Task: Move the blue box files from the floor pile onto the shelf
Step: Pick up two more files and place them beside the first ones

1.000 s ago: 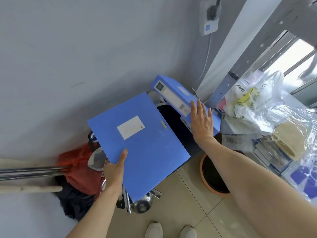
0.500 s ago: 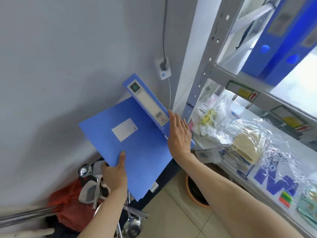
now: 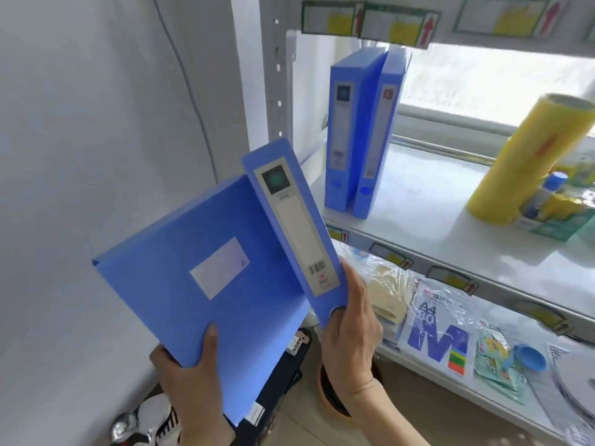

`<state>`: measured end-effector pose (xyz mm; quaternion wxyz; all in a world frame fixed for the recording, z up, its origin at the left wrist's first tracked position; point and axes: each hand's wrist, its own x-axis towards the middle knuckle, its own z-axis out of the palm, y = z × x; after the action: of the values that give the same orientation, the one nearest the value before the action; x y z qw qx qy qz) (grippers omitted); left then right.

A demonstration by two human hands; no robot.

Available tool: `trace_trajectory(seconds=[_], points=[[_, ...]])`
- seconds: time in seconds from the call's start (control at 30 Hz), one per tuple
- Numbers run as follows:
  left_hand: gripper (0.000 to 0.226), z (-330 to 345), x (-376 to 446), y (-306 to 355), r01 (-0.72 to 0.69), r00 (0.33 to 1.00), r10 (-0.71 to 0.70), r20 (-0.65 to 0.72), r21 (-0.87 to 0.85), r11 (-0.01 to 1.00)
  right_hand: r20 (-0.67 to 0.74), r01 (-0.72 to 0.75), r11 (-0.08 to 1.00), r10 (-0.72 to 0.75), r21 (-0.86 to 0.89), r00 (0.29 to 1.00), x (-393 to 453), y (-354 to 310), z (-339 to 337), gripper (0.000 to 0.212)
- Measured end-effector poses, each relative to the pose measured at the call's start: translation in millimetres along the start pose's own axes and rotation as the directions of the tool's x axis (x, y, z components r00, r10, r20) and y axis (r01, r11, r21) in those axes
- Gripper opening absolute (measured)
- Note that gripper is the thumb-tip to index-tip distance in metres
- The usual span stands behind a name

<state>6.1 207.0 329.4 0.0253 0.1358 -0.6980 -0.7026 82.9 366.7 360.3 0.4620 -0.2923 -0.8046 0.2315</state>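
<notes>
I hold two blue box files in front of the shelf. My left hand (image 3: 193, 378) grips the bottom corner of the left blue box file (image 3: 206, 272), whose broad face with a white label points at me. My right hand (image 3: 349, 336) grips the lower end of the right blue box file (image 3: 289, 226), spine toward me and tilted left. On the white shelf (image 3: 418, 226) two more blue box files (image 3: 360, 130) stand upright, side by side, at its left end. Both held files are below and left of them.
A grey perforated shelf post (image 3: 273, 75) rises just behind the held files. A yellow roll (image 3: 528, 159) and small bottles stand on the shelf's right part. The lower shelf holds an A4 paper pack (image 3: 434, 329), bags and a blue cap. Metal utensils (image 3: 141, 423) lie on the floor.
Both hands have lifted the two files from near the floor up to shelf height. My view has swung up, and the shelf with its two standing files is now in front.
</notes>
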Motion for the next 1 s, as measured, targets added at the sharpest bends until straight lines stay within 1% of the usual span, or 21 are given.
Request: trace_trajectory(seconds=[0.07,0.13,0.23,0.27,0.33,0.4,0.43,0.5,0.6,0.67,0.73,0.8,0.9,1.0], points=[[0.059,7.2,-15.9,17.9,-0.006,0.999,0.006,0.044,0.008,1.000,-0.083,-0.044,0.997,0.049,0.059,0.995,-0.9,-1.0,-26.8,0.074],[0.054,15.5,-33.0,32.5,-0.034,0.997,0.033,0.072,0.008,0.999,-0.143,-0.079,0.991,0.094,0.110,0.985,-3.3,-0.7,-54.4,0.074],[0.048,33.5,-60.5,50.2,-0.097,0.987,0.094,0.132,0.010,0.995,-0.177,-0.162,0.968,0.196,0.190,0.965,-6.2,3.6,-90.7,0.091],[0.046,41.7,-70.5,57.4,-0.108,0.980,0.106,0.167,0.001,0.994,-0.175,-0.184,0.958,0.224,0.221,0.959,-6.6,5.6,-100.6,0.093],[0.044,59.6,-85.2,66.6,-0.141,0.957,0.143,0.251,-0.027,0.990,-0.184,-0.195,0.950,0.243,0.244,0.952,-5.2,11.2,-115.5,0.091],[0.048,79.7,-98.7,74.3,-0.182,0.919,0.197,0.342,-0.073,0.980,-0.192,-0.214,0.939,0.270,0.269,0.943,1.1,19.0,-123.7,0.089],[0.044,90.3,-104.3,75.6,-0.201,0.900,0.220,0.377,-0.088,0.976,-0.191,-0.229,0.926,0.294,0.302,0.937,5.5,23.6,-125.8,0.088],[0.040,110.4,-116.2,79.6,-0.230,0.867,0.251,0.430,-0.100,0.968,-0.207,-0.231,0.909,0.314,0.347,0.926,17.0,34.0,-126.3,0.091],[0.044,140.7,-128.6,82.1,-0.320,0.817,0.331,0.472,-0.106,0.941,-0.233,-0.259,0.900,0.352,0.350,0.907,34.5,52.2,-122.2,0.087],[0.047,160.8,-134.4,82.8,-0.350,0.788,0.363,0.497,-0.123,0.929,-0.235,-0.286,0.901,0.370,0.328,0.899,43.9,65.9,-116.5,0.087],[0.047,182.5,-136.5,82.1,-0.365,0.762,0.383,0.522,-0.143,0.920,-0.233,-0.274,0.923,0.340,0.271,0.911,53.4,76.7,-108.9,0.087],[0.046,206.7,-134.0,80.1,-0.372,0.742,0.402,0.536,-0.168,0.913,-0.201,-0.246,0.931,0.304,0.268,0.931,65.0,88.5,-97.0,0.083],[0.044,242.3,-126.4,81.2,-0.411,0.728,0.433,0.532,-0.167,0.896,-0.181,-0.243,0.941,0.288,0.235,0.940,87.5,106.9,-76.9,0.085],[0.050,273.3,-118.9,85.9,-0.464,0.707,0.472,0.526,-0.159,0.871,-0.161,-0.208,0.938,0.259,0.278,0.952,111.1,126.5,-57.9,0.081]])
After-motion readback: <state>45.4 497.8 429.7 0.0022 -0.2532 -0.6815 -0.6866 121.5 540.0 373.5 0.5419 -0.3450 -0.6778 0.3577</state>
